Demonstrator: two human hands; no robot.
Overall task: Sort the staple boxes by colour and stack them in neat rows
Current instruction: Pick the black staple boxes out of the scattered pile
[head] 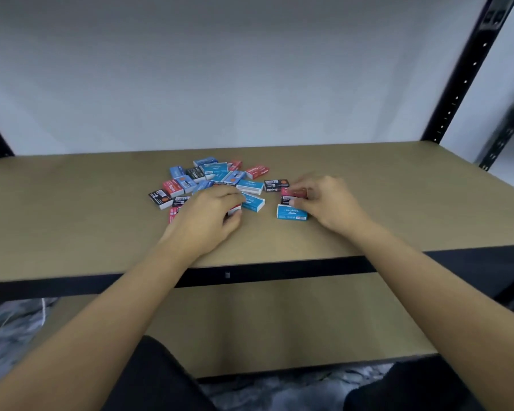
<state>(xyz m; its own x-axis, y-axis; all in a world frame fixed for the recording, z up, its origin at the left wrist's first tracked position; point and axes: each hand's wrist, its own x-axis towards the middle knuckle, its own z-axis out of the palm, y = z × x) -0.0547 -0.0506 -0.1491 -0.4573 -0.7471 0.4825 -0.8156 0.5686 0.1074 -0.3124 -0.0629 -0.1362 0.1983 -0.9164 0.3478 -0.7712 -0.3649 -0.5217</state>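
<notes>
Boxes (pixel 215 177) lie jumbled mid-frame on the shelf (pixel 398 191), my left hand (pixel 208 215) curled round a red box (pixel 235 208), my right hand (pixel 327 200) pinching a second red box (pixel 294 192); hurried fingers could, I judge, knock the blue box (pixel 291 213) askew.

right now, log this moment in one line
left hand grips red staple box | right hand at black staple box, grip unclear | pile unsorted

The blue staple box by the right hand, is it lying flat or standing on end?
Lying flat: the blue staple box rests broad face up on the shelf, label showing, beside the right hand.
</notes>
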